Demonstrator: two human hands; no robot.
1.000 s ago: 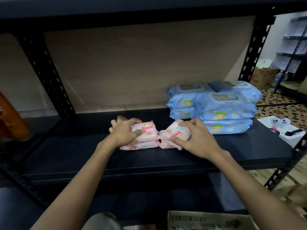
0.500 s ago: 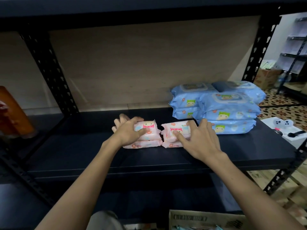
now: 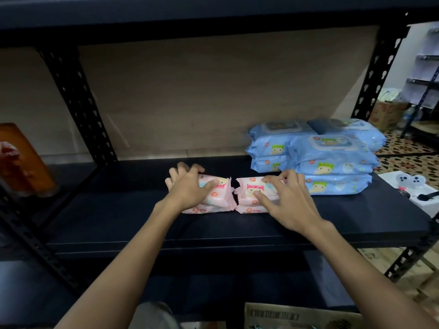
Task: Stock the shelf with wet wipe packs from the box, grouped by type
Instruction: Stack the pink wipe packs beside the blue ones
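My left hand [image 3: 187, 191] grips the left pink stack [image 3: 213, 198]; my right hand [image 3: 288, 200] rests spread-fingered on the right pink stack [image 3: 251, 198], beside the blue packs [image 3: 327, 160] on the shelf [image 3: 142, 224].

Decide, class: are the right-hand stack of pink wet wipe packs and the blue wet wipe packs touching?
Cannot tell. In the head view the right hand covers the right end of the right pink stack, hiding where it would meet the blue wet wipe packs.
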